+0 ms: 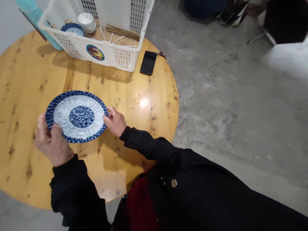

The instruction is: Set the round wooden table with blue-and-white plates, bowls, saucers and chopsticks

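A blue-and-white patterned plate point(81, 116) is held above the round wooden table, its top face toward me. My left hand point(54, 141) is closed on the plate's lower left rim, thumb on the upper face. On the opposite side, my right hand point(115, 122) pinches the right rim, with the thumb on top and the other fingers partly hidden. Beyond the plate stands a white plastic basket point(113, 54), which contains stacked white bowls point(86, 21) and blue-rimmed dishes point(73, 29).
The round wooden table point(154, 106) has its curved edge on the right, above a grey concrete floor point(228, 106). Beside the basket lies a black phone point(148, 63) with a strap. A turquoise bottle point(49, 29) stands at the basket's left. Dark items sit on the floor at the top right.
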